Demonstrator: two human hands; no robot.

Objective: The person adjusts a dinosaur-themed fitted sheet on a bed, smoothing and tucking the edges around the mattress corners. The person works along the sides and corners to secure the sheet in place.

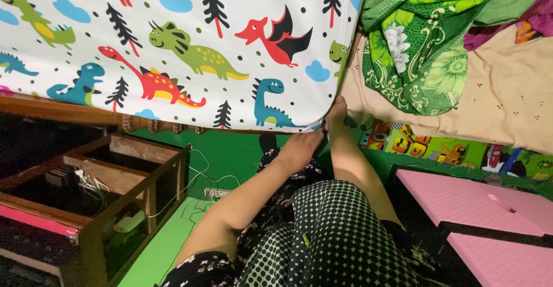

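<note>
A white sheet printed with coloured dinosaurs and trees point(190, 51) covers a mattress that fills the upper left. My left hand point(300, 147) reaches under the mattress's lower corner, with its fingers hidden behind the sheet's edge. My right hand point(336, 113) grips the same corner of the sheet from the right side, thumb pressed against the fabric. Both forearms stretch forward over my black dotted dress point(322, 241).
A beige sheet point(507, 102) lies to the right with crumpled green patterned cloth point(420, 51) on top. A wooden frame point(115, 177) with cables stands at lower left. Pink foam mats point(478, 200) lie at lower right, and a white power strip point(216, 193) rests on the green floor.
</note>
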